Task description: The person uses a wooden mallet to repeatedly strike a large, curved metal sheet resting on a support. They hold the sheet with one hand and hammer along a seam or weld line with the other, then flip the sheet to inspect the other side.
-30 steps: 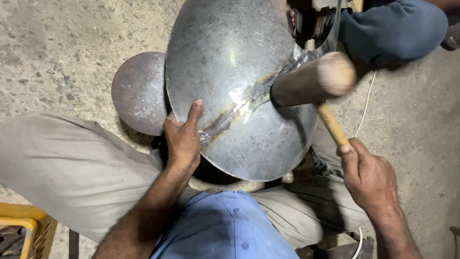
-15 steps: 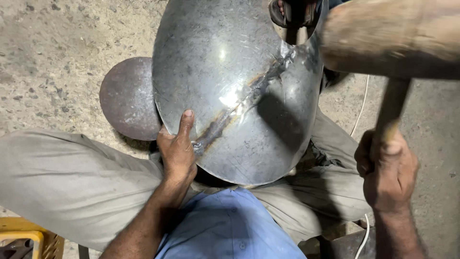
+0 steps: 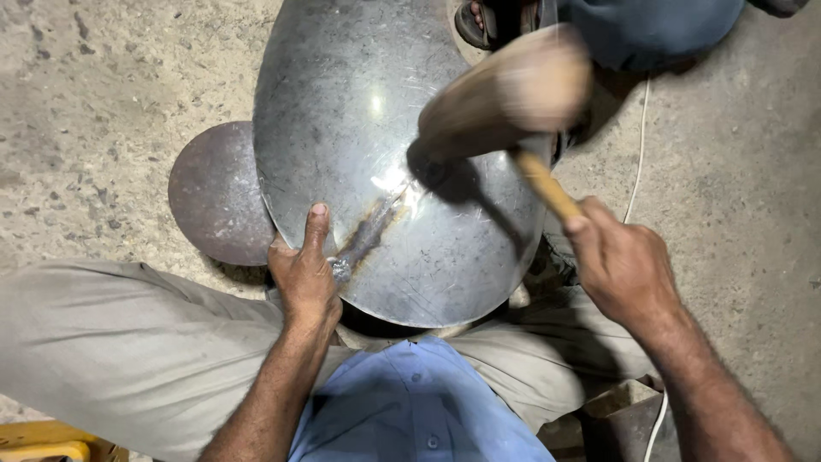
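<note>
A bare concrete floor (image 3: pixel 103 94), gritty and pitted, fills the frame's left side and right edge, with open ground to the left of the work and a narrower strip on the right crossed by a thin white cable (image 3: pixel 637 154). At centre, a large round sheet-metal dish (image 3: pixel 359 137) lies tilted over the seated person's lap, its upper rim running out of the frame at the top and its lower rim curving just above a blue shirt (image 3: pixel 410 402); a dark weld seam (image 3: pixel 368 235) runs diagonally across its shiny face. The person's grey trousers (image 3: pixel 111 351) stretch out to the left edge below the dish. A smaller, dull round metal disc (image 3: pixel 214 192) lies on the floor, partly tucked under the dish's left rim. Another person's blue-clad leg (image 3: pixel 650 26) and sandalled foot (image 3: pixel 479 21) press in at the top, close to the dish's far right edge. The left hand (image 3: pixel 304 274) clasps the near rim, thumb laid flat on the metal beside the seam's lower end. The right hand (image 3: pixel 620 265) is closed round the handle of a wooden mallet (image 3: pixel 505 98), whose blurred head hangs just over the dish's right half, casting a shadow on the metal. A yellow crate corner (image 3: pixel 43 441) shows at bottom left.
</note>
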{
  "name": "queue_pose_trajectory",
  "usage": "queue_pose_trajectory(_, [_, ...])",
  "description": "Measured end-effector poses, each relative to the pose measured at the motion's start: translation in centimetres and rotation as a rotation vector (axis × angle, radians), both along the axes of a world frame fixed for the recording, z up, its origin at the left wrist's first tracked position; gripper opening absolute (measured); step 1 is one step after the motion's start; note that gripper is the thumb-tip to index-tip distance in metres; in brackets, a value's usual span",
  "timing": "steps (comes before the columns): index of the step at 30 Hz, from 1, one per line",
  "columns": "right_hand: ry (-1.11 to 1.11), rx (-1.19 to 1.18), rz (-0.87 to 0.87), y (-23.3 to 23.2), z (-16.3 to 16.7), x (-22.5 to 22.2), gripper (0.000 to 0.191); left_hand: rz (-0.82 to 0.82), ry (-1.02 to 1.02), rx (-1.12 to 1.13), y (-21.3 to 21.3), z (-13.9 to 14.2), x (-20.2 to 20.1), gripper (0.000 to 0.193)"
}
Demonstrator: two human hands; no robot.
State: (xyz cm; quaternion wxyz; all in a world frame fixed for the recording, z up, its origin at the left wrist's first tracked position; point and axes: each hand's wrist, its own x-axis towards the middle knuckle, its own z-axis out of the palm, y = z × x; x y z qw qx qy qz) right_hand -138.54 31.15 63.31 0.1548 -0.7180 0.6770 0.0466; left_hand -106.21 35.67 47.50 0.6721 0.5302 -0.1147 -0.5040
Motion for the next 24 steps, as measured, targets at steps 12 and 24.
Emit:
queue_pose_trajectory(12, [-0.241,0.001,-0.022,-0.1,0.1,-0.7,0.053,-0.001,-0.003,0.029,0.0,1.8,0.5,0.054])
queue_pose_trajectory(24, [-0.392,-0.198,0.012,1.0,0.7,1.5,0.051,-0.001,0.028,0.099,0.2,-0.1,3.0,0.06])
